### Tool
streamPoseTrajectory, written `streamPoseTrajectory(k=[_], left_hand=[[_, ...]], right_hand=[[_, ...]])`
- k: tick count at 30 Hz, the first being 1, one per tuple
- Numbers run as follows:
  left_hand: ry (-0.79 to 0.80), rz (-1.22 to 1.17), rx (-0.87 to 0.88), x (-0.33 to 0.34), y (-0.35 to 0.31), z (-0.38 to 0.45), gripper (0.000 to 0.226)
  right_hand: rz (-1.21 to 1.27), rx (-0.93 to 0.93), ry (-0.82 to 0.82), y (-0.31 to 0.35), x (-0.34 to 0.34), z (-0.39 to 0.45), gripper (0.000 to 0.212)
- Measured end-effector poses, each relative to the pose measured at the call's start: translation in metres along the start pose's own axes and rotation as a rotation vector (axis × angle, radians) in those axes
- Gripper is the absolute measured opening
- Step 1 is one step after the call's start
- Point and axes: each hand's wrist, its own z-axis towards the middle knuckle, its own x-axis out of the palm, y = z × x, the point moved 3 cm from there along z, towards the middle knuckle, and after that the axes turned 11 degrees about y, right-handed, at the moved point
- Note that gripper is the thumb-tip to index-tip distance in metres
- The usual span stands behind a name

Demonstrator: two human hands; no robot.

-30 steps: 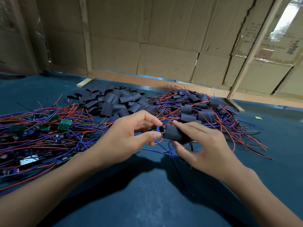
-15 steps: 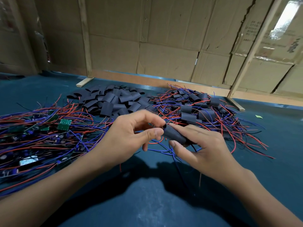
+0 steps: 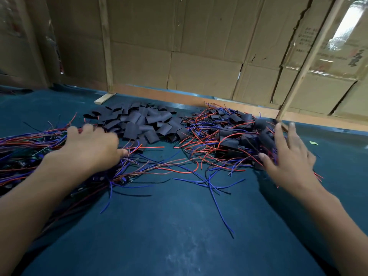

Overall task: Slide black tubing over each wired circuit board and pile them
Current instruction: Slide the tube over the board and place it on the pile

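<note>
My left hand (image 3: pixel 87 148) lies palm down on the left heap of bare wired circuit boards (image 3: pixel 23 150), a tangle of red and blue wires; its fingertips are hidden in the wires and blurred. My right hand (image 3: pixel 288 156) hovers with straight, spread fingers at the right edge of the pile of tubed boards (image 3: pixel 229 134) and holds nothing. Between the two heaps, further back, lies a pile of loose black tubing pieces (image 3: pixel 139 122). Loose wire ends trail forward over the dark blue table (image 3: pixel 179 226).
A cardboard wall (image 3: pixel 199 56) closes off the far side of the table, with a leaning wooden strut (image 3: pixel 304 62) at the right and another wooden strut (image 3: pixel 105 46) at the left. A small green scrap (image 3: pixel 313 143) lies at the far right.
Both hands had held a board and tubing together at the centre. They have parted: the left went to the bare-board heap, the right to the tubed pile, and neither holds the tubed board.
</note>
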Motion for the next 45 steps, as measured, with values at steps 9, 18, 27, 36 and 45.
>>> streamPoseTrajectory(k=[9,18,27,36,45], left_hand=[[-0.171,-0.045,0.201,-0.011,-0.010,-0.010,0.009],[-0.636,-0.255,0.498,-0.026,-0.026,-0.031,0.005],[-0.967,-0.258,1.179,-0.023,-0.073,-0.089,0.018],[-0.974,-0.411,1.218,-0.007,-0.098,-0.099,0.023],[-0.371,-0.367,0.442,0.010,-0.042,0.016,0.058]], right_hand=[[0.087,-0.143,-0.083,0.044,0.000,-0.022,0.058],[0.314,-0.470,-0.264,0.087,-0.003,-0.052,0.036],[0.649,-0.822,0.045,0.132,0.001,-0.084,0.032],[1.127,-0.689,0.193,0.128,0.002,-0.080,0.004],[1.778,-0.203,0.390,0.114,-0.005,-0.063,0.024]])
